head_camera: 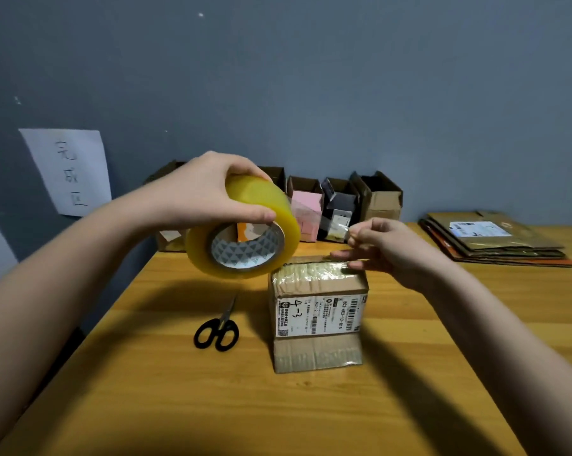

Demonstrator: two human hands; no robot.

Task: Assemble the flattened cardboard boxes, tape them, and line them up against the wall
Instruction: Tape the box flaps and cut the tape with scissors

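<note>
My left hand (209, 189) grips the tape roll (242, 228) from above, lifted over the table (146, 390) so the strip can run down to the box (317, 317). Below the roll lie the scissors (217, 330), within reach for the cut, I judge. My right hand (386, 248) pinches the tape end while its lower fingers press the box top, just under that hand. Behind both hands, assembled boxes (340, 205) stand along the grey wall (344, 77); beyond my right hand waits the flattened stack (495, 238). A paper sign (69, 171) hangs left of my left hand.
</note>
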